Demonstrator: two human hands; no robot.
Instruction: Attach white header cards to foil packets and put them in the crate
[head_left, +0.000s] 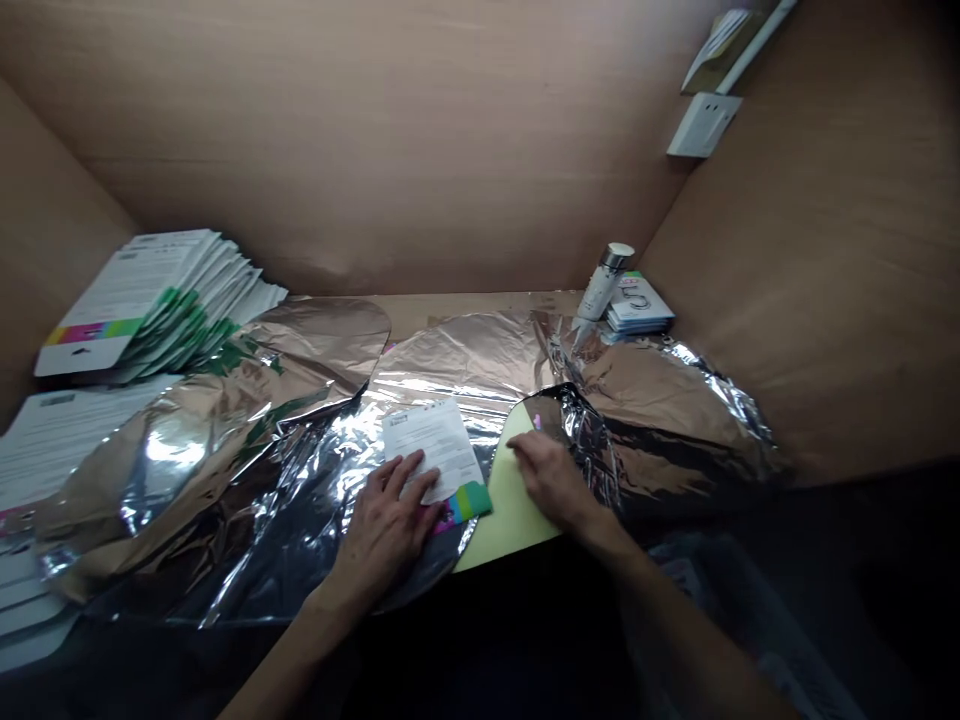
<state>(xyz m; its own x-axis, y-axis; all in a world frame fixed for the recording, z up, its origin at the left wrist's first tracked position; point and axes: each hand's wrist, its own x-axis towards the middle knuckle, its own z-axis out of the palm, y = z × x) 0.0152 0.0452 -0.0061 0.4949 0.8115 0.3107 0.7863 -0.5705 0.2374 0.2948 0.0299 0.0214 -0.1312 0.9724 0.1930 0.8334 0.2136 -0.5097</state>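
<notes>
Pressing down with the left hand (pixel 382 525), fingers spread and unclenched, on the near edge of a printed white leaflet (pixel 433 450), with no pinch or grasp showing. Holding that leaflet flat over a crinkled mirror-foil sheet (pixel 300 490), with a green, blue and magenta coloured band (pixel 466 503) poking out at its near right corner. Reaching with the right hand (pixel 553 482), just right of the leaflet, onto a pale yellow card (pixel 504 500), fingers (pixel 525 450) loosely curled beside a raised fold of foil (pixel 571 430), though whether gripping anything there, impossible to tell from this view.

Judging the leaflet as light, thin and floppy, and likely skating about on the slick foil, so favouring a pinch at a free edge over a push. Rating the yellow card as stiffer and easier to take by its rim. Expecting the foil to prove light, slippery and quick to crease, and best gathered at an edge.

Leaving a fanned stack of printed cards (pixel 150 300) well left of the leaflet, and a silver-capped white tube (pixel 604 280), tilted against a small stack of packets (pixel 639 308), beyond it to the right.
</notes>
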